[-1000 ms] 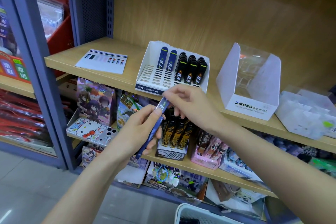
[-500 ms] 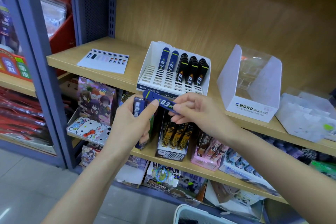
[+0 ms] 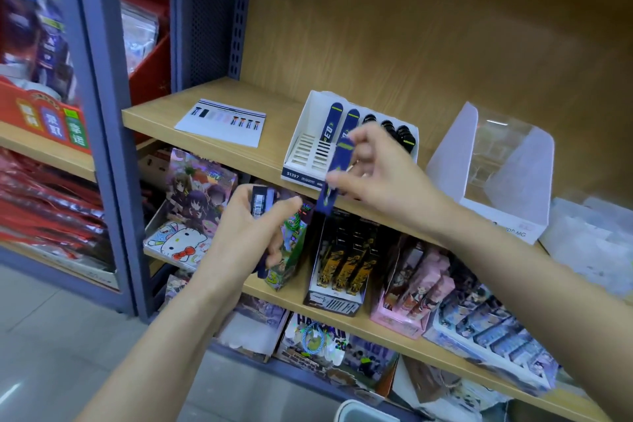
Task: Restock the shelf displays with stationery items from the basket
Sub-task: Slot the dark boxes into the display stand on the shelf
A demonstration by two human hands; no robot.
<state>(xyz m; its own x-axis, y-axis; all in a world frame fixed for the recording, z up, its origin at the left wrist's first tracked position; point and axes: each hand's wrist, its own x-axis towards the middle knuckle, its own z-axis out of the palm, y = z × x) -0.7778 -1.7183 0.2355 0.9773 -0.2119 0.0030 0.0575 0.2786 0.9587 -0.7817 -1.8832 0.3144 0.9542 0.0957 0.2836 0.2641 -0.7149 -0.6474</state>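
My right hand [image 3: 383, 175] pinches a dark blue lead case [image 3: 334, 178] and holds it nearly upright in front of the white slotted display box [image 3: 303, 151] on the upper shelf. That box holds two blue cases [image 3: 334, 116] and several black ones [image 3: 404, 135] at its back; its front slots are bare. My left hand [image 3: 253, 236] grips a small bunch of blue cases [image 3: 262, 204], barcode side up, below and left of the box. The white rim of the basket [image 3: 359, 413] shows at the bottom edge.
A printed card [image 3: 222, 122] lies left of the display box. A clear Mono display box [image 3: 493, 175] stands to the right, with a clear bin [image 3: 592, 243] beyond it. Lower shelves hold packed boxes of character goods. A blue metal upright [image 3: 106, 134] borders the left.
My right hand has lifted one blue case away from the left hand's bunch and turned it from lying sideways to nearly upright, up toward the display box. The view has shifted closer.
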